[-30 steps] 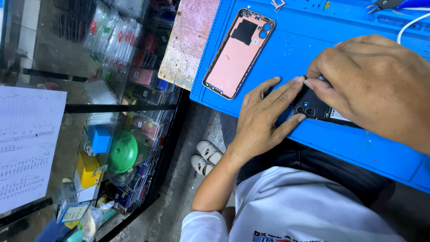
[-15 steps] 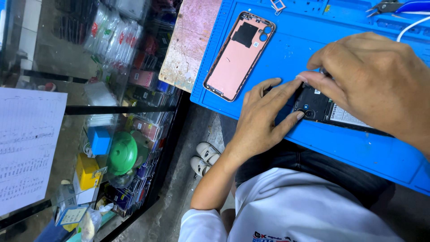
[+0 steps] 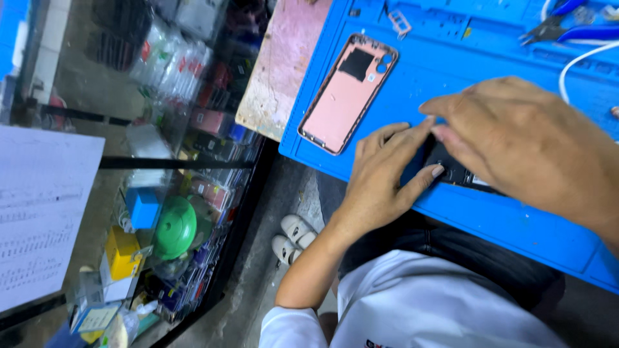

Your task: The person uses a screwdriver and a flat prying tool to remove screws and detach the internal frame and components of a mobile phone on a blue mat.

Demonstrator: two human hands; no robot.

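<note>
An opened dark phone lies on a blue work mat, mostly hidden under my two hands. My left hand rests on its left end, fingers spread, thumb tip against its lower edge. My right hand comes in from the right and covers the phone's top, its fingertips pressing where the left fingers meet it. A pink phone back cover lies inside-up on the mat, up and to the left of my hands.
Blue-handled pliers, a white cable and a small metal card tray lie at the mat's far edge. A worn pinkish board borders the mat. Left is a glass display case full of packaged goods.
My right hand has slid left over the dark phone, covering more of it, and its fingertips now meet the left hand's fingers. The left hand has stayed put.
</note>
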